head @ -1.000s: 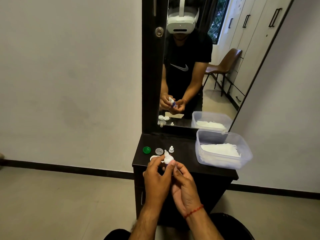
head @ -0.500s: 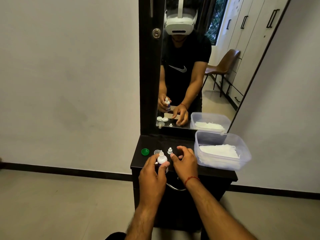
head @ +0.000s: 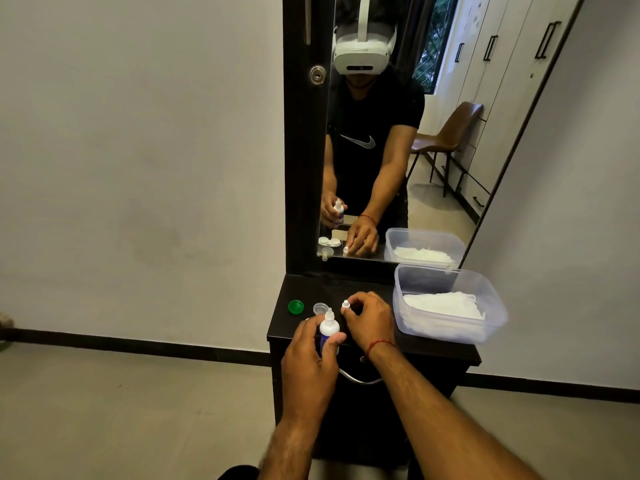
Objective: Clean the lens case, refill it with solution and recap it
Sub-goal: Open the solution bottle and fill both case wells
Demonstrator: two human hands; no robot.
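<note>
My left hand (head: pixel 310 355) grips a small white solution bottle (head: pixel 329 326) upright over the front of the black dresser top (head: pixel 367 285), its nozzle uncovered. My right hand (head: pixel 372 323) pinches the bottle's small white cap (head: pixel 345 305) just right of the bottle. A green lens-case cap (head: pixel 296 306) and a clear lens-case cap (head: pixel 321 308) lie on the top behind the bottle. The lens case itself is hidden behind my left hand; the mirror shows it as a white double cup.
A clear plastic tub (head: pixel 450 336) holding white tissues sits at the right end of the dresser top. The mirror (head: pixel 381 150) stands directly behind, walls flank both sides, and a metal drawer handle (head: pixel 360 379) hangs below the top's front edge.
My right hand left the bottle, reached forward onto the dresser top and took hold of the small white cap. My left hand kept the bottle and set it upright.
</note>
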